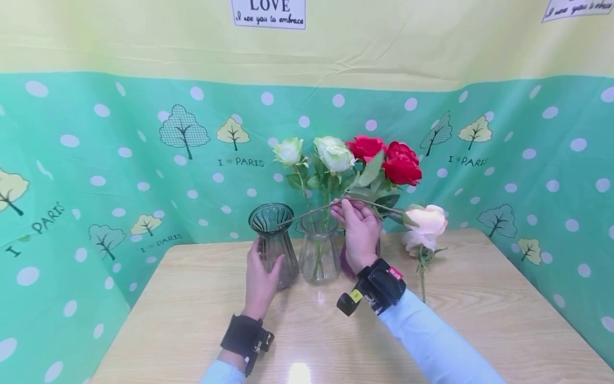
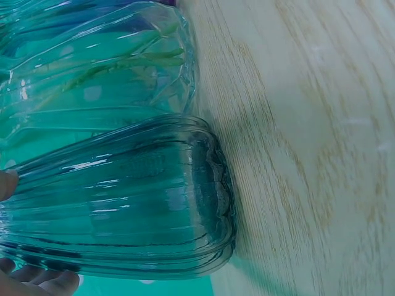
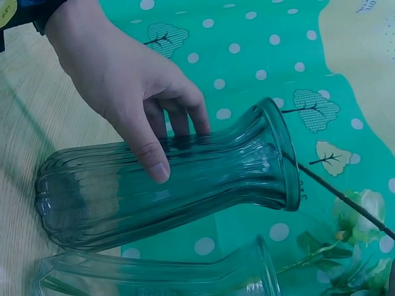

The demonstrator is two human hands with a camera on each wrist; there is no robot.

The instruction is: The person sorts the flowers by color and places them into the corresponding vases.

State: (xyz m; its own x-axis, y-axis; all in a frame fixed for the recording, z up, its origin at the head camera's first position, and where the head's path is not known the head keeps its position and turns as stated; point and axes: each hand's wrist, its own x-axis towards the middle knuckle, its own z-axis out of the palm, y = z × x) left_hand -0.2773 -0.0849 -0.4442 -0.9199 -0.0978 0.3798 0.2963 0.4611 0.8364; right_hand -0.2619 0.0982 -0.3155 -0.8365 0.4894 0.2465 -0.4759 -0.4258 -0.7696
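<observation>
My left hand (image 1: 261, 277) grips the side of a fluted dark grey glass vase (image 1: 283, 261), thumb on the near side and fingers round the left. In the left wrist view, the base of the vase (image 2: 210, 191) is at the tabletop. Over the vases, my right hand (image 1: 360, 232) pinches the long stem of a pale pink rose (image 1: 428, 220). The bloom hangs out to the right, and the stem (image 3: 345, 198) slants across to the grey vase's mouth, its end right at the rim. The right hand's fingers are outside the right wrist view.
Beside the grey vase stands a clear glass vase (image 1: 318, 258) with white-green roses (image 1: 334, 154). A purple vase (image 1: 346, 261), partly hidden by my right hand, stands below red roses (image 1: 403, 162). Another pale flower (image 1: 417, 242) lies on the wooden table (image 1: 470, 288). A polka-dot curtain (image 1: 144, 122) hangs behind.
</observation>
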